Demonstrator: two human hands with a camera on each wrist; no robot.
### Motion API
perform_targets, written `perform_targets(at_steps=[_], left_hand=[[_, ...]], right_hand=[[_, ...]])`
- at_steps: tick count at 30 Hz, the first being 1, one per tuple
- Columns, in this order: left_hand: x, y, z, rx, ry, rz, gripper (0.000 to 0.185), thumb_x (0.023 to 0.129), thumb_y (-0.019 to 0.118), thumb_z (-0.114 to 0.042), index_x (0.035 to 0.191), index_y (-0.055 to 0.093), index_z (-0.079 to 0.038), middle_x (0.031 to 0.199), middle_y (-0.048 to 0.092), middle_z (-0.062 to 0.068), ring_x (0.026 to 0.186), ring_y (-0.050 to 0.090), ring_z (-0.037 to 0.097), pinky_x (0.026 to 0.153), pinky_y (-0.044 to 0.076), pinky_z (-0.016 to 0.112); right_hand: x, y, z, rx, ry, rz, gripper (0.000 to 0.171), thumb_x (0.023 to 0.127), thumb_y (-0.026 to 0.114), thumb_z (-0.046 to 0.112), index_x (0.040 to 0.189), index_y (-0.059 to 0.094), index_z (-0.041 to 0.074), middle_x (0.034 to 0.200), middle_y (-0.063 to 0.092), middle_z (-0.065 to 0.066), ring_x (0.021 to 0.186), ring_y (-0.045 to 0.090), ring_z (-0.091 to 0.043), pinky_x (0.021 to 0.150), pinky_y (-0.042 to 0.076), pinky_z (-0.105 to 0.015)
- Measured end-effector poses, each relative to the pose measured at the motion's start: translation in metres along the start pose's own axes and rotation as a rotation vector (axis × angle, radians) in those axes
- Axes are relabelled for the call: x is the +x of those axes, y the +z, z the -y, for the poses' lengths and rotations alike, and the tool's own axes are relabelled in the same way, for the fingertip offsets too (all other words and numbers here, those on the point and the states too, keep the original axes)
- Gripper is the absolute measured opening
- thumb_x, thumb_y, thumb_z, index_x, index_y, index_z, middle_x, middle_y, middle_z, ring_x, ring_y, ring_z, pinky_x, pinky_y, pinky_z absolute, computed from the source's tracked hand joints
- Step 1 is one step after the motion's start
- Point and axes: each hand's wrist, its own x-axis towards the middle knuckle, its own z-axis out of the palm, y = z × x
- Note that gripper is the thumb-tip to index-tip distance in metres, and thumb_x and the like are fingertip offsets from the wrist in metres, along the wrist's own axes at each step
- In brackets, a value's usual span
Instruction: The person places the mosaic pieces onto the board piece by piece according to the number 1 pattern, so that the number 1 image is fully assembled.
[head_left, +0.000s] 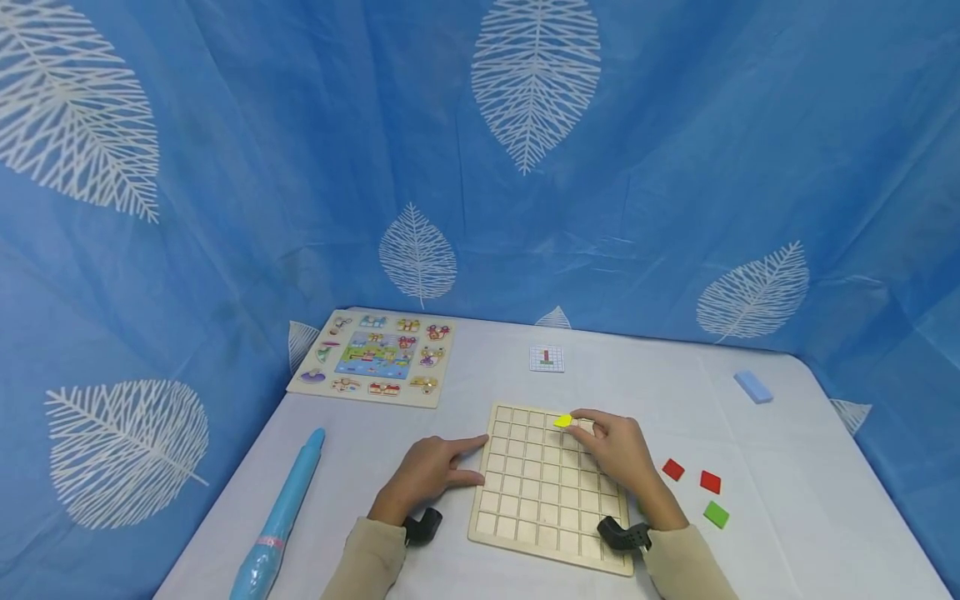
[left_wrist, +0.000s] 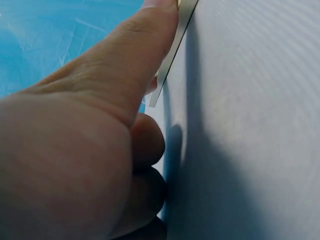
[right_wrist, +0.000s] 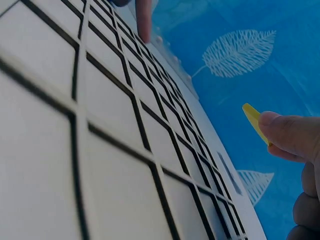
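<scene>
A wooden grid board with rows of square recesses lies on the table. Along its left edge, my left hand touches the rim with thumb and index finger spread apart; the left wrist view shows the thumb straight against the thin edge and the other fingers tucked under. My right hand pinches a small yellow tile between thumb and index finger, over the board's far edge. The right wrist view shows that yellow tile tilted and above the grid.
Two red tiles and a green tile lie right of the board. Behind it is a small pattern card. A picture puzzle sits far left, a blue inflatable stick near left, a light blue block far right.
</scene>
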Motion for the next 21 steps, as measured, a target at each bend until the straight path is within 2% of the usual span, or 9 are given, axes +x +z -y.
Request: perform_targets(at_steps=[5, 12, 21], left_hand=[[0.001, 0.001, 0.001, -0.004, 0.001, -0.001, 0.069, 0.082, 0.075, -0.057, 0.144, 0.061, -0.029, 0.057, 0.041, -0.012, 0.051, 0.03, 0.005, 0.056, 0.03, 0.024], [0.002, 0.003, 0.001, -0.004, -0.007, 0.003, 0.069, 0.082, 0.075, -0.057, 0.144, 0.061, -0.03, 0.057, 0.041, -0.011, 0.052, 0.03, 0.006, 0.056, 0.03, 0.024], [-0.001, 0.0, -0.001, -0.003, -0.016, 0.001, 0.069, 0.082, 0.076, -0.056, 0.144, 0.062, -0.029, 0.058, 0.04, -0.011, 0.053, 0.03, 0.006, 0.056, 0.03, 0.025]], right_hand=[[0.003, 0.011, 0.006, 0.037, 0.005, 0.022, 0.029, 0.092, 0.079, 0.035, 0.114, 0.078, 0.015, 0.051, 0.033, 0.011, 0.046, 0.023, -0.004, 0.044, 0.028, -0.025], [0.001, 0.024, 0.008, 0.054, 0.058, 0.075, 0.03, 0.092, 0.078, 0.034, 0.116, 0.078, 0.017, 0.052, 0.038, 0.009, 0.046, 0.027, -0.006, 0.046, 0.03, -0.026], [-0.002, 0.038, 0.013, -0.007, 0.001, 0.045, 0.027, 0.09, 0.08, 0.034, 0.112, 0.08, 0.018, 0.051, 0.036, 0.012, 0.047, 0.028, -0.004, 0.049, 0.029, -0.026]])
